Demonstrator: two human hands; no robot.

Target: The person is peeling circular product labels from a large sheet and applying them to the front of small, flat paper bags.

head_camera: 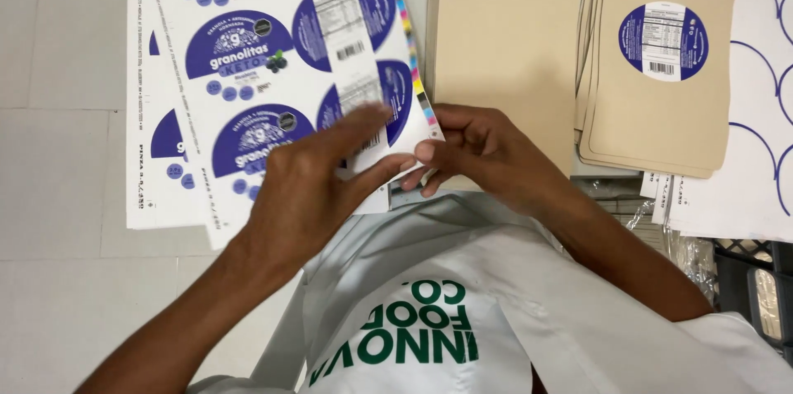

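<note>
Hands meet at frame centre, low over the work surface, and I log both as busy on one thing. Left hand (310,187) lies flat across the lower corner of the white printed sheet of blue oval stickers (273,72), fingers stretched out toward upper right, thumb pressing in from below at the sheet's right edge. Right hand (475,150) comes in from the right, fingers curled, tips pinching that same sheet corner right next to the left thumb; the two hands touch there. I cannot tell whether a single sticker is lifted, the fingers cover that spot.

Sticker sheet runs from top centre down to middle left, tilted, with a narrow colour-bar strip along its right edge. It overlaps a second similar sheet at left, both lying on the pale grey table (58,154).

Upper centre, just behind the right hand, sits a stack of plain tan paper pouches (504,39), blank face up. Upper right, just beside it, sits another stack of tan pouches with a round blue and white label (661,72) on the top one. Far right edge shows white backing sheets with blue curved outlines (760,55), partly under that stack.

Bottom centre, the white garment with green lettering (429,328) fills the frame below both forearms.
</note>
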